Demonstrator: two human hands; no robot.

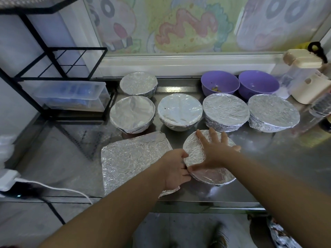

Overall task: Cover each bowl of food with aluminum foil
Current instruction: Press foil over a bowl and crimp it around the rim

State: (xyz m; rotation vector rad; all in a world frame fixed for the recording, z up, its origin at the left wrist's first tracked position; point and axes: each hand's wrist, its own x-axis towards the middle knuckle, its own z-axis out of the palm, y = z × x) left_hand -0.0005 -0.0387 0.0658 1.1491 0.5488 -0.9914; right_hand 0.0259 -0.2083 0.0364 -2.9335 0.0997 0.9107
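A foil-covered bowl point(211, 174) stands near the front edge of the steel counter. My right hand point(214, 149) lies flat on its foil top with fingers spread. My left hand point(174, 169) is at the bowl's left rim, its fingers curled against the foil edge there. A loose sheet of aluminum foil point(132, 158) lies flat to the left of this bowl. Behind them stand several more foil-covered bowls, such as the middle one point(180, 110). Two purple bowls point(220, 83) point(258, 84) at the back are uncovered; the left one holds a little food.
A black wire rack point(53, 72) with a clear plastic box point(71, 95) stands at the left. A cream-lidded plastic container point(304, 76) sits at the back right. A white cable and plug point(53, 187) lie at the front left. The counter's front edge point(206, 203) is near.
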